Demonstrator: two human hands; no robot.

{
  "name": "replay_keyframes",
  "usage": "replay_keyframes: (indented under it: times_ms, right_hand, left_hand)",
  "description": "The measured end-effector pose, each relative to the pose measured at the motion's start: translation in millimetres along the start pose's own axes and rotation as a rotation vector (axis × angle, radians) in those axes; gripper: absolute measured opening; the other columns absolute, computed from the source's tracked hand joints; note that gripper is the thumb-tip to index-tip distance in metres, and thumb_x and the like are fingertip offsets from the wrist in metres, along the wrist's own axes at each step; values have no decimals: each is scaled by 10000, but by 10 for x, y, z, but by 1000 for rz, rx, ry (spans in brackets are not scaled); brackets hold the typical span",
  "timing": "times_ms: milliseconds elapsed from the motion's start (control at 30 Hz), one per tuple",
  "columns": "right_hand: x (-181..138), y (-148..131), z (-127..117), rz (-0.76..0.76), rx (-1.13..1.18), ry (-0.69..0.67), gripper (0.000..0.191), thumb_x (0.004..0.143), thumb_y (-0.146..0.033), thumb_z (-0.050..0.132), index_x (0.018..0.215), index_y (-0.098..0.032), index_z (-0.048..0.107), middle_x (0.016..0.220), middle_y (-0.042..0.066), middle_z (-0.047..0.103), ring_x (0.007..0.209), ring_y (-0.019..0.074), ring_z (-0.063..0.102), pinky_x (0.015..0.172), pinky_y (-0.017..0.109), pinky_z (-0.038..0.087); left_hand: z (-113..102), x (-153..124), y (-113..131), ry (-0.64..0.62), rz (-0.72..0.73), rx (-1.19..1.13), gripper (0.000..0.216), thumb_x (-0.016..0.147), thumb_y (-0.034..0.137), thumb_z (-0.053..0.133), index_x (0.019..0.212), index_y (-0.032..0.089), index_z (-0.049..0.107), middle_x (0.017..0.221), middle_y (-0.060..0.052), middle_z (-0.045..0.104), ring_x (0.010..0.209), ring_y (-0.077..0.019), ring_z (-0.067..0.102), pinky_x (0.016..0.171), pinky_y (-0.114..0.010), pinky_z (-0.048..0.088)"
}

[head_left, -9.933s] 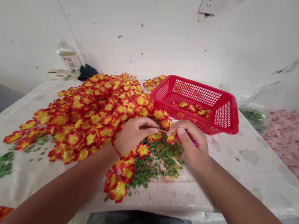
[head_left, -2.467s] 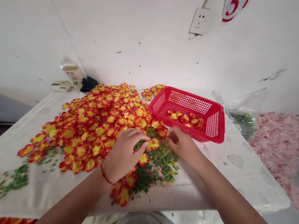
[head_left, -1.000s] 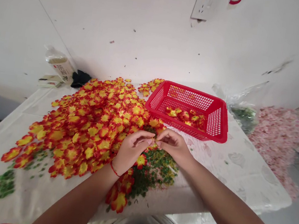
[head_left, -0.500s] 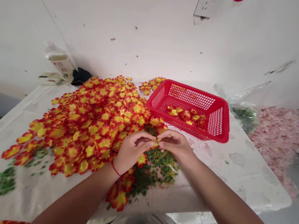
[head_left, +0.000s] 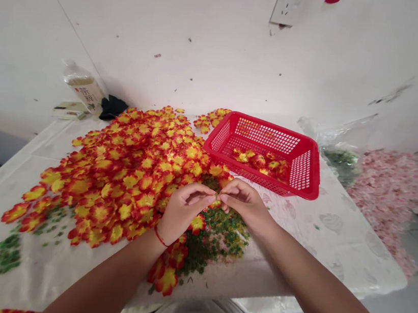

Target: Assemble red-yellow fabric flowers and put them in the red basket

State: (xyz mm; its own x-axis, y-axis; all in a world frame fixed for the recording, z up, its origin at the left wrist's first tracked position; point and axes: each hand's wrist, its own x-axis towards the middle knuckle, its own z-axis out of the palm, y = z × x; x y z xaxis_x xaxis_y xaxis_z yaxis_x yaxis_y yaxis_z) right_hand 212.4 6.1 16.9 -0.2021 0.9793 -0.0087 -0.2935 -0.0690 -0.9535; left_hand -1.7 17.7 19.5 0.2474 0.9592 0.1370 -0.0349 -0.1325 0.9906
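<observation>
My left hand (head_left: 185, 210) and my right hand (head_left: 248, 203) meet fingertip to fingertip over the table, in front of the red basket. Both are closed in a pinch on a tiny yellowish piece (head_left: 218, 197), mostly hidden by the fingers. A large heap of red-and-yellow artificial flowers (head_left: 126, 166) lies beside and beyond my left hand. Under my hands is a scatter of small green and yellow pieces (head_left: 218, 232). A few loose flowers (head_left: 170, 269) lie near my left wrist.
The red plastic basket (head_left: 260, 176) holds several flowers. At the back left stand a bottle (head_left: 87, 90) and a black cloth-like item (head_left: 113, 107). To the right are a clear plastic bag (head_left: 343, 156) and pink flowers (head_left: 392, 196). More green pieces (head_left: 3, 255) lie front left.
My fingertips have drawn slightly closer together, and the small piece shows less between them. The basket and the flower heap have stayed put.
</observation>
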Motion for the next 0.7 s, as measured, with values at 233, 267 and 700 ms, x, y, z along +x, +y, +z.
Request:
replay_keyframes:
  times_ms: [233,267,700]
  right_hand:
    - [-9,-1,2,-14,-24,23,351,811,-476,1055,897,-241,810,799,-27,764,675,119,673,666,262,547]
    - [-8,3,-1,-21,-30,27,344,816,-478,1052,893,-242,814,796,-26,765,675,118,672,668,261,545]
    - [-5,39,-92,-27,-140,65,315,821,-538,1033,1023,-309,956,824,33,866,679,152,712,682,303,574]
  left_hand:
    - [-6,-16,-9,-1,4,16,198,945,403,899,967,208,875,961,-63,881,872,-198,820,797,-260,661]
    - [-7,-17,-11,1,1,20,205,946,410,900,968,208,878,963,-64,884,870,-200,822,796,-262,663]
    - [-24,-8,-17,-18,-19,-5,263,971,451,890,1091,221,934,1052,-81,921,966,-251,890,912,-333,728]
